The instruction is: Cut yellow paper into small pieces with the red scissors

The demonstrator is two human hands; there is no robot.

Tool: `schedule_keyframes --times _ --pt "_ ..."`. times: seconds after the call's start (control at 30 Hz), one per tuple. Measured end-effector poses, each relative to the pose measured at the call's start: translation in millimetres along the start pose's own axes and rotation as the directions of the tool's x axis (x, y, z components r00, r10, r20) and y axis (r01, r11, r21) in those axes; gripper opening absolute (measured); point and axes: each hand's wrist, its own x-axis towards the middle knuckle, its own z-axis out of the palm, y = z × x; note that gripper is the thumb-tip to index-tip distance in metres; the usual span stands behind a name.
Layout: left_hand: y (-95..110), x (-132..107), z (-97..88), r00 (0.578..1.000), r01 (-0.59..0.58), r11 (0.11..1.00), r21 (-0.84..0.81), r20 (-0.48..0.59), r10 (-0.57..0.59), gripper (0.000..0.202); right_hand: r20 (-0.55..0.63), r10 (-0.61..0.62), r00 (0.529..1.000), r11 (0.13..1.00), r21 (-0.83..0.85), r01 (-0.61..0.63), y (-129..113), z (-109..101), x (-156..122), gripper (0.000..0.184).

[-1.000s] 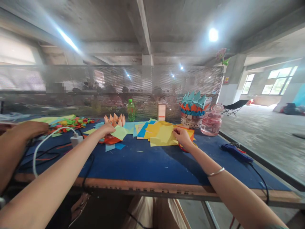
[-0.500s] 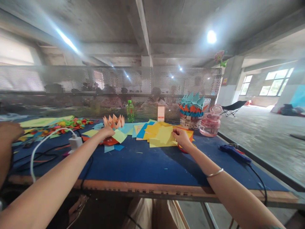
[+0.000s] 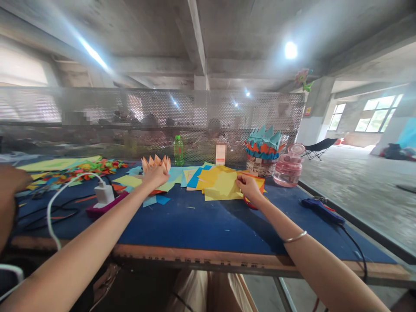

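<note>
In the middle of the table, my right hand (image 3: 249, 187) pinches the right edge of a yellow paper sheet (image 3: 221, 190). Scissors with red handles (image 3: 250, 203) lie partly hidden beneath this hand. My left hand (image 3: 156, 177) is over loose coloured paper pieces, just in front of an orange folded-paper crown (image 3: 155, 162). Its fingers reach forward and look apart, with nothing visible in them. Blue paper scraps (image 3: 162, 199) lie below that hand, and a pale green piece (image 3: 167, 186) shows beside it.
A layered paper basket (image 3: 264, 151) and a pink water bottle (image 3: 287, 169) stand at the right. Nearer lies a blue glue gun (image 3: 323, 211) with its cord. A green bottle (image 3: 178, 151) stands at the back. At left are a charger (image 3: 104, 193), cables and another person's hand (image 3: 16, 178).
My left hand has moved right and away from me, from the pale green paper towards the orange crown. My right hand stays at the yellow sheet.
</note>
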Motion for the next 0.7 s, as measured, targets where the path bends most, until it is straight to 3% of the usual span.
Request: schedule_keyframes --times 0.1,0.17,0.23,0.3,0.37,0.5,0.7 --pt "29 -5 15.6 0.995 -0.011 0.997 -0.071 0.098 0.018 0.014 -0.002 0.004 1.000 1.000 0.004 -0.004 0 0 1 0.017" --pt "53 -10 30.4 0.984 0.015 0.965 -0.260 0.176 0.032 0.017 -0.003 0.004 1.000 1.000 0.007 -0.004 -1 0 1 0.017" --pt "77 -16 46.2 0.974 0.074 0.875 -0.478 0.224 0.040 0.019 -0.003 0.002 1.000 1.000 0.008 -0.002 -1 -1 1 0.017" --pt "96 -23 60.8 0.959 0.205 0.769 -0.605 0.282 -0.034 0.027 0.002 -0.002 1.000 1.000 0.011 0.002 -2 -2 0 0.017" --pt "109 -27 72.6 0.943 0.273 0.639 -0.719 0.332 -0.029 0.035 0.007 -0.003 1.000 1.000 0.016 0.003 -2 -2 0 0.018" --pt "112 -32 87.0 0.907 0.334 0.445 -0.831 0.412 0.090 0.047 0.022 0.013 1.000 0.999 0.032 -0.014 -1 -1 0 0.018" --pt "103 -33 96.5 0.894 0.320 0.445 -0.836 0.422 0.150 0.043 0.060 0.040 0.997 0.997 0.071 -0.044 -6 2 -3 0.019"
